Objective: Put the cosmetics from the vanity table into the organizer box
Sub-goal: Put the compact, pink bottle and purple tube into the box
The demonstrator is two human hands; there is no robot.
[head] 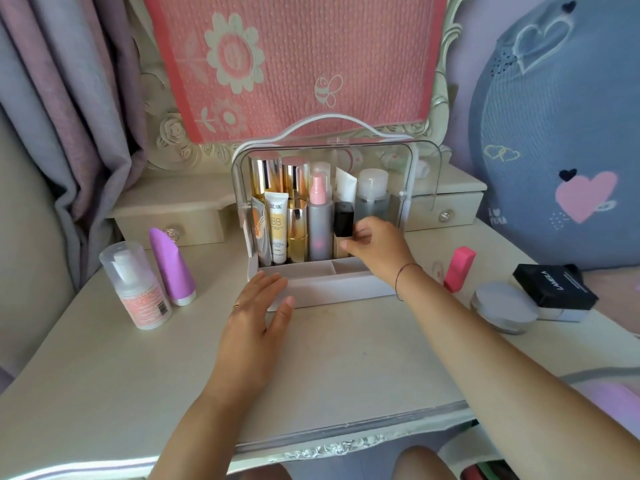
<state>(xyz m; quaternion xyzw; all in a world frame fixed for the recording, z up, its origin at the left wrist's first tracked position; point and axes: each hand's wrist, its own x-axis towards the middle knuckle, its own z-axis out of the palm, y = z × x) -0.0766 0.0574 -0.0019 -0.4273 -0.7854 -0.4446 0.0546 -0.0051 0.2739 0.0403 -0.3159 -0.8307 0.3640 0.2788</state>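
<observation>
In the centre of the frame the right hand point(372, 245) is clamped on a small black bottle point(344, 219) and sets it upright in the organizer box point(332, 292), beside the grey spray bottle point(319, 223), while the left hand point(256, 317) lies open and flat against the front of the box. Next, I think, the fingers must let go and reach for the pink lipstick point(460, 269) or the round jar point(504, 306) at the right. The cream bench point(346, 368) stands before a mirror draped with a pink cloth point(294, 64), with curtains point(62, 116) at the left.
</observation>
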